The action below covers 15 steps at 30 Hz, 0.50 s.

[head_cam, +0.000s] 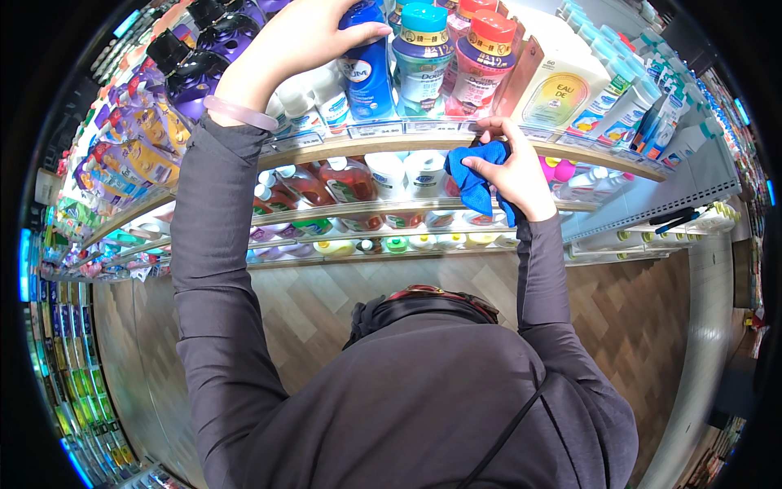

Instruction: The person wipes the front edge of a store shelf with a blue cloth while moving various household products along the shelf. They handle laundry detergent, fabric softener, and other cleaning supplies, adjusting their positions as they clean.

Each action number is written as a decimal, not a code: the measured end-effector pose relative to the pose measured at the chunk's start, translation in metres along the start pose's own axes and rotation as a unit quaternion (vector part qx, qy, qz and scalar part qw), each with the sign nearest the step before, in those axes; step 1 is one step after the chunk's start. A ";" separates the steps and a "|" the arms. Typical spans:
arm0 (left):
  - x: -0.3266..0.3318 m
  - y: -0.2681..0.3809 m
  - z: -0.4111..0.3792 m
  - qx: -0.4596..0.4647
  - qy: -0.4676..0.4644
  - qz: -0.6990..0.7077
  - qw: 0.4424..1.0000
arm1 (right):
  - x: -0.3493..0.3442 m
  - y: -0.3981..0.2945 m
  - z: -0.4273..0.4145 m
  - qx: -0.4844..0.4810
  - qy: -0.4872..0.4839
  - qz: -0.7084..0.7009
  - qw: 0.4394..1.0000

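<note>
My left hand (317, 30) reaches to the top shelf, with a pink bangle (240, 113) at the wrist. Its thumb lies across the upper part of a blue bottle (368, 79); the fingertips are partly cut off by the picture's top edge. In my right hand (519, 174) is a crumpled blue cloth (470, 174), pinched at the front of the shelf. The fingers of that hand rest at the clear price strip (431, 126) on the wooden shelf edge (366, 147). Right of the blue bottle stand a teal-capped jar (421, 67) and a red-capped jar (479, 67).
White-capped bottles (330, 101) stand left of the blue bottle, with black-capped purple bottles (183, 73) beyond. To the right are a cream-coloured box (559, 79) and several teal-capped tubes (629, 110). Lower shelves hold amber bottles (348, 180) and white rolls or tubs (424, 171).
</note>
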State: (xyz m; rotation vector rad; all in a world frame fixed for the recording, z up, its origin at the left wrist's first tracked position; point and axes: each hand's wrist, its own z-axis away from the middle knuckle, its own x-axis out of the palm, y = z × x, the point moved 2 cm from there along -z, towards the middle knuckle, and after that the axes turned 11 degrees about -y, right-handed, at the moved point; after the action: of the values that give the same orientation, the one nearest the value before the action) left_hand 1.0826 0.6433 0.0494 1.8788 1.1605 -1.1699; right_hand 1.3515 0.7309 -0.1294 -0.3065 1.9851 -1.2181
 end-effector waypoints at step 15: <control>0.001 -0.020 -0.004 -0.038 -0.079 -0.004 0.996 | 0.019 -0.001 -0.008 -0.042 0.010 -0.003 0.999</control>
State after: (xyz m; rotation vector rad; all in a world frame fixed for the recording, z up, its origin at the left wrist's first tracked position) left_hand 1.0660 0.6552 0.0486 1.6950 1.1089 -1.2376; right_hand 1.3329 0.7246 -0.1361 -0.3448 2.0573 -1.1475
